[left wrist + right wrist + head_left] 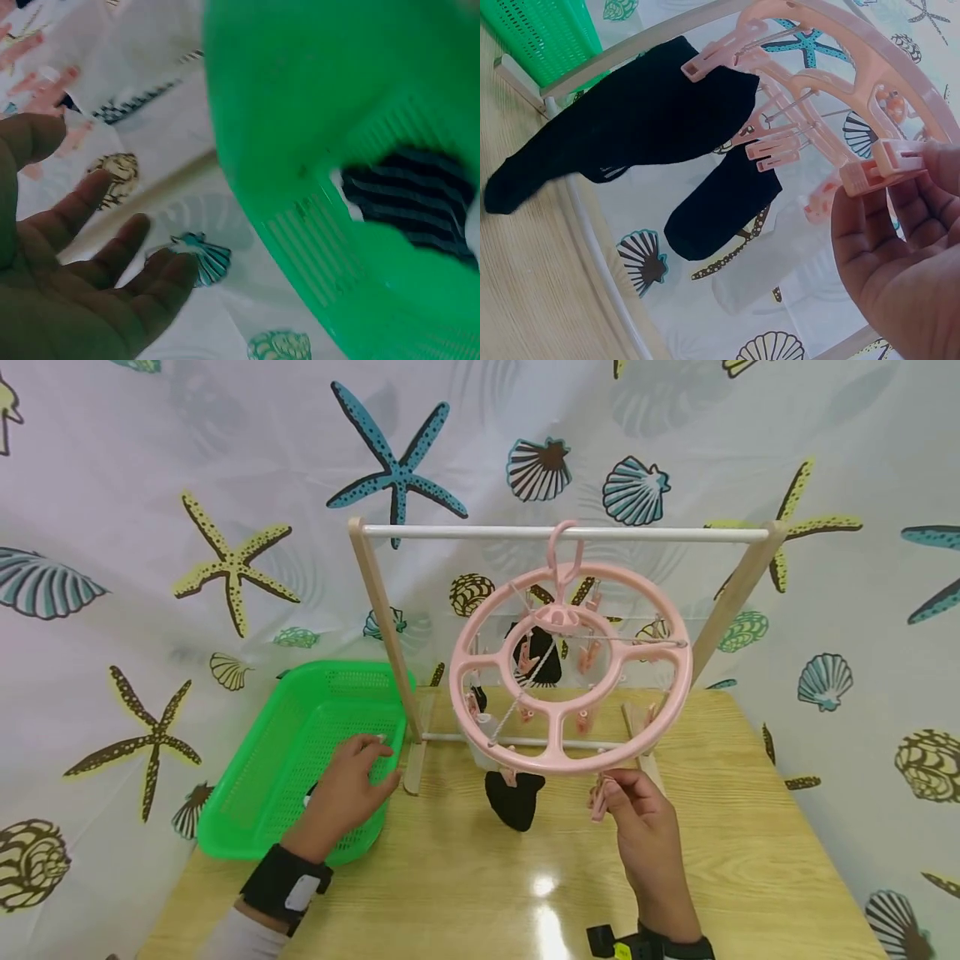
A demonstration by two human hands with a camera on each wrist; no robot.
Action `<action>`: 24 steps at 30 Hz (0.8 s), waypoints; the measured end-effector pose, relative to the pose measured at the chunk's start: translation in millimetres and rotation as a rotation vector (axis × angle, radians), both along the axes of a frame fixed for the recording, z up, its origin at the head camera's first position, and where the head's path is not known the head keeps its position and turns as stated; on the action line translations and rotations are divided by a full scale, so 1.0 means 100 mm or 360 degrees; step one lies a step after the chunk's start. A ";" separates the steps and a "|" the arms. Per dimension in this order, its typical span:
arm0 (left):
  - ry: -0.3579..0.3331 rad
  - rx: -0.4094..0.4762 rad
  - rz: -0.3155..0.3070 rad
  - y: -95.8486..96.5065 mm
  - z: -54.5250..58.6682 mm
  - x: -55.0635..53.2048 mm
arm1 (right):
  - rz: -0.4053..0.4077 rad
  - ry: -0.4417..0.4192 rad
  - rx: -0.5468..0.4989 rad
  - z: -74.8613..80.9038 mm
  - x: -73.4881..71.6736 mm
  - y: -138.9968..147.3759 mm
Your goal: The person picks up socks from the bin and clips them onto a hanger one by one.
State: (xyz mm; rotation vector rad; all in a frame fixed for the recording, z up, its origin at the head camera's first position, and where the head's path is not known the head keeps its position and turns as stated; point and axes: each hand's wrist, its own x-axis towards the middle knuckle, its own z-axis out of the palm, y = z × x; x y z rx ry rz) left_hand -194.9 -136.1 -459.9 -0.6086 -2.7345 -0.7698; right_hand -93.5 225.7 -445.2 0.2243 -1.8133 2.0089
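Observation:
My right hand (651,831) pinches a pink clothespin (881,166) between thumb and fingers, below the front right of the round pink drying hanger (570,765). No cloth shows in that clothespin. Fingers spread and relaxed, my left hand (341,797) is over the right side of the green basket (225,768). The left wrist view shows it holding nothing, with a dark striped sock (412,199) inside the basket. From the hanger's clips hang a black sock (622,112) at the front, another dark sock (724,202) and a white sock (757,259).
The hanger's hook (561,547) hangs on the white rail (465,532) of a stand with wooden legs (386,627). A lower white bar (540,742) joins the legs above the wooden table (750,827). Behind stands a patterned curtain (262,460).

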 end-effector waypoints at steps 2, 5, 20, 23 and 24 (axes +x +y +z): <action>-0.0126 -0.0079 0.0039 -0.15 0.01 -0.14 | -0.0003 -0.0019 -0.0005 0.00 0.00 0.00; -0.0253 -0.0195 0.0050 -0.32 0.01 -0.35 | -0.0002 -0.0046 -0.0021 -0.01 0.00 -0.01; -0.0958 -0.0122 0.0396 -0.63 -0.78 -1.19 | 0.0029 0.0037 -0.0026 -0.06 -0.02 -0.07; -0.0930 -0.0247 0.0436 -0.61 -0.86 -1.21 | 0.0063 0.0080 -0.0016 -0.07 -0.02 -0.06; -0.0918 -0.0295 0.0436 -0.59 -0.87 -1.22 | 0.0075 0.0090 -0.0006 -0.07 -0.03 -0.06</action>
